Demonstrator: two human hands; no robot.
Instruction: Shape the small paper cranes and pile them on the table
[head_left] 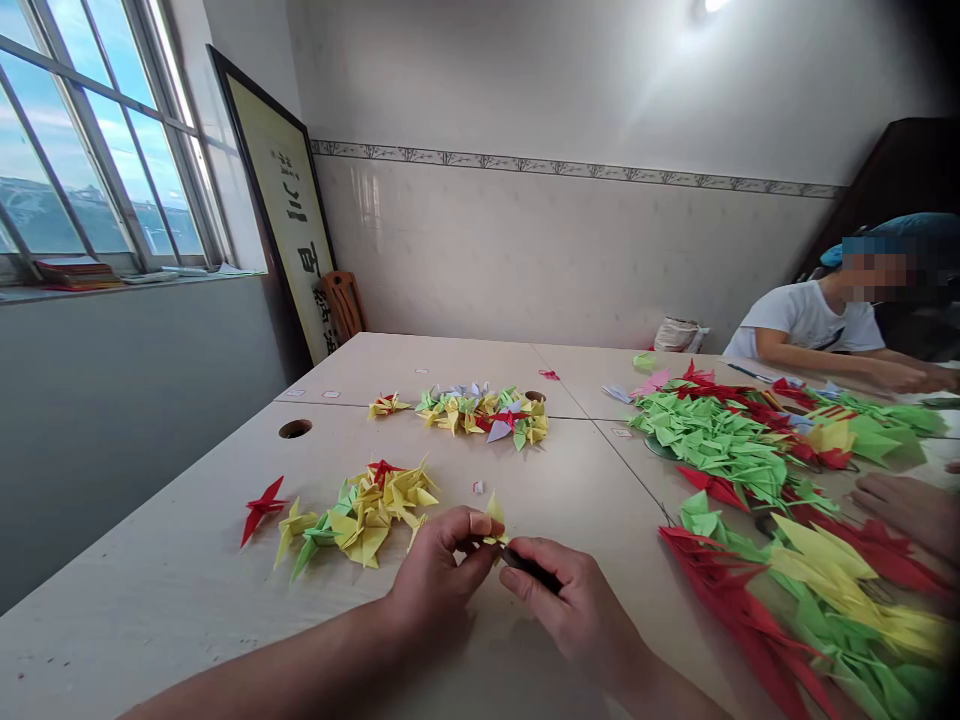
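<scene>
Only real readable bit here: the dark-framed calligraphy board [279, 200] leaning on the wall has big black Chinese characters, and I can make out 三 and 百. The rest are too skewed to call. The little white labels [331, 394] on the table are too tiny to read.

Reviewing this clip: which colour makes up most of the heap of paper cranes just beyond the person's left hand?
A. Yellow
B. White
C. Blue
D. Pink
A: the heap of paper cranes beyond the left hand is mostly yellow, with some green and red cranes among it.
</scene>
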